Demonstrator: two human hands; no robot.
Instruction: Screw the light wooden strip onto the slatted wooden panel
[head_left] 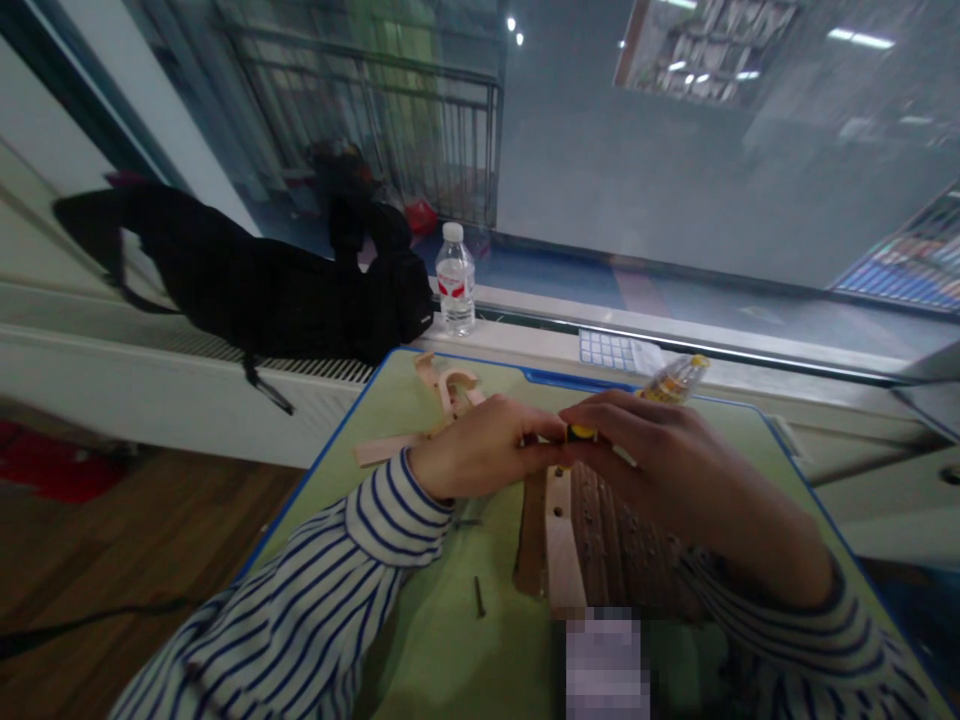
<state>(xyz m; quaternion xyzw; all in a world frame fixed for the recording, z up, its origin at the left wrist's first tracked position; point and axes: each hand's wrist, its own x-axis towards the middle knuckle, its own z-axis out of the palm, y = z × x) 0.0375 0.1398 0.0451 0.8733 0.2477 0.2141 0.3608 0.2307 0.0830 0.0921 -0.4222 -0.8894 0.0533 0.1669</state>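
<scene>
My left hand and my right hand meet over a green table. Both are closed, fingertips pinched together around a small yellow and black thing, perhaps a tool handle. Under them stands a wooden assembly of brown and pale boards with holes. My sleeves are white with blue stripes.
Loose pale wooden pieces lie at the table's far side, a dark screw lies nearer me. A clear tool with a yellow cap is behind my right hand. On the sill stand a water bottle and a black bag.
</scene>
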